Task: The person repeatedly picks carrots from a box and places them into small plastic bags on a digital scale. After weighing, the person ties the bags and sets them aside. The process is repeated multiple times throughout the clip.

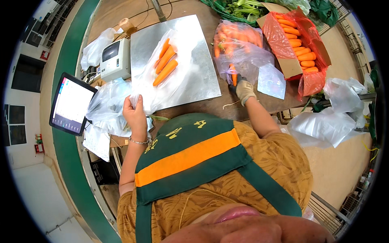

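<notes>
My bare left hand (135,114) pinches the edge of a clear plastic bag (156,93). The bag lies on a metal scale plate (202,52) with several carrots (165,60) inside it. My right hand (244,90), in a pale glove with dark fingertips, is closed around the near end of a single carrot (232,72). That carrot points away from me, at the mouth of a larger purplish plastic bag (243,52) full of carrots. The glove hides its near tip.
Right of the big bag stands a cardboard box (289,69) lined with red plastic, holding carrots. A label printer (115,58) and a tablet screen (72,103) are on the left. Leafy greens (243,10) lie at the back. Clear bags (324,125) hang at the right.
</notes>
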Tool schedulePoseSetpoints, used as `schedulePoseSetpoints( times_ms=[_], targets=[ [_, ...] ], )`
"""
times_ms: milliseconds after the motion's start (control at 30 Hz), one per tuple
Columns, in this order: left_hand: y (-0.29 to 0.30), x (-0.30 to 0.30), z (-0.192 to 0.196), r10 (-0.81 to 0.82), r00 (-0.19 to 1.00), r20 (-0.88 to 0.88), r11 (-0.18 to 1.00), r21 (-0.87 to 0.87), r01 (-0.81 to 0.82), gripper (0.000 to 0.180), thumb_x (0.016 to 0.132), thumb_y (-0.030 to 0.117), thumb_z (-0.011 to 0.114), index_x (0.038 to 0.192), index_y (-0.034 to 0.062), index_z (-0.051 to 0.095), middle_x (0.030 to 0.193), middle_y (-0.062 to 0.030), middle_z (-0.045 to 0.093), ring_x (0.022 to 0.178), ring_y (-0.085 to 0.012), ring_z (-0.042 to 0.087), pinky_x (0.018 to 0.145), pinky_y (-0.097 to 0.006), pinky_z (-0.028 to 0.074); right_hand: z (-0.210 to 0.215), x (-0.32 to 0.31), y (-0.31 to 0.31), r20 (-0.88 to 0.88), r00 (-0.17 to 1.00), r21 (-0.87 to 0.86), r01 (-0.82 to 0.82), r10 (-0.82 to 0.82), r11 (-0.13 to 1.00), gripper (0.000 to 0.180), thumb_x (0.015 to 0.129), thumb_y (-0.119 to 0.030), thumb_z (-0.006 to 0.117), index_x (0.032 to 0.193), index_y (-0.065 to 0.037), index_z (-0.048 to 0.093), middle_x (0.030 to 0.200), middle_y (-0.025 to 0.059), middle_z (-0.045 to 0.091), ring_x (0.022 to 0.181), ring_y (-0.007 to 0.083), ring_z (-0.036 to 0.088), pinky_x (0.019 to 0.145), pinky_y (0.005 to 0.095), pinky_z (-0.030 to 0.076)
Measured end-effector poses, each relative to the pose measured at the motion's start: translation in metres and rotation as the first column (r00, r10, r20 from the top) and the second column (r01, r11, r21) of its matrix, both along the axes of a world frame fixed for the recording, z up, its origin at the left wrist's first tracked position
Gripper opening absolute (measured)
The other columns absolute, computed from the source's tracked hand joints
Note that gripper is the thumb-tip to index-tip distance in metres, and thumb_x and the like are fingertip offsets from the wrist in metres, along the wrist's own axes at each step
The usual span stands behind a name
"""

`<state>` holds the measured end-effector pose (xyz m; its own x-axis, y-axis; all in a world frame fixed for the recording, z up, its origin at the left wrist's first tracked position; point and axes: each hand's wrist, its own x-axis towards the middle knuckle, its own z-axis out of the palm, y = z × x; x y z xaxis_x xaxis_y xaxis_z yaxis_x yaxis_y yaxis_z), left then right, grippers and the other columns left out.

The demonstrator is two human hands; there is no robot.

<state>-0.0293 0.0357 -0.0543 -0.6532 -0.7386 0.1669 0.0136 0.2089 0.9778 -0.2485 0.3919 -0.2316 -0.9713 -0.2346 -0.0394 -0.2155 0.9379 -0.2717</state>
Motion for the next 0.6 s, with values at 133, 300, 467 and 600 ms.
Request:
schedulePoseSetpoints(
  times_ms=[133,300,467,600],
  targets=[
    [0.002,-0.002,0.007,-0.042,0.997,0.060,0.999,0.025,0.040,0.013,0.090,0.007,0.063,0.099,-0.0025,0.060,0.087,-0.0010,0.060,0.078,-0.0069,0.051,0.071,-0.024,0.044,-0.022,-0.036,0.028,0.482,0.876,-0.419,0.262,-0.031,0.869,0.031,0.079,-0.026,0.067,0.101,-0.004,0.065,0.088,0.0195,0.065,0.081,0.0355,0.064,0.075,0.0441,0.052],
    [0.007,0.007,0.006,-0.013,1.000,0.021,0.992,0.124,0.011,0.010,0.091,0.005,0.060,0.099,-0.0018,0.060,0.091,-0.0025,0.062,0.082,-0.0078,0.054,0.074,-0.024,0.045,-0.007,-0.073,0.062,0.858,0.513,-0.503,0.850,0.027,-0.155,0.019,0.082,-0.020,0.062,0.096,-0.009,0.060,0.080,0.0093,0.058,0.063,0.0245,0.056,0.055,0.0366,0.050],
    [0.013,-0.004,0.009,-0.013,0.999,-0.033,0.984,0.176,0.018,0.008,0.093,0.004,0.059,0.098,-0.0013,0.059,0.093,-0.0032,0.063,0.082,-0.0080,0.056,0.074,-0.024,0.046,-0.035,-0.167,0.024,0.568,0.743,-0.620,0.669,-0.353,0.410,0.024,0.085,-0.021,0.058,0.102,-0.007,0.064,0.084,0.0147,0.067,0.081,0.0304,0.066,0.070,0.0464,0.054],
    [0.017,-0.003,0.011,0.009,1.000,-0.012,0.988,0.154,-0.007,0.009,0.094,0.006,0.060,0.099,-0.0015,0.060,0.094,-0.0030,0.063,0.082,-0.0082,0.056,0.075,-0.024,0.046,-0.035,-0.210,0.002,0.174,0.912,-0.214,0.403,-0.371,0.890,0.038,0.090,-0.028,0.050,0.114,-0.004,0.067,0.115,0.0234,0.066,0.111,0.0364,0.063,0.092,0.0459,0.049]
  ],
)
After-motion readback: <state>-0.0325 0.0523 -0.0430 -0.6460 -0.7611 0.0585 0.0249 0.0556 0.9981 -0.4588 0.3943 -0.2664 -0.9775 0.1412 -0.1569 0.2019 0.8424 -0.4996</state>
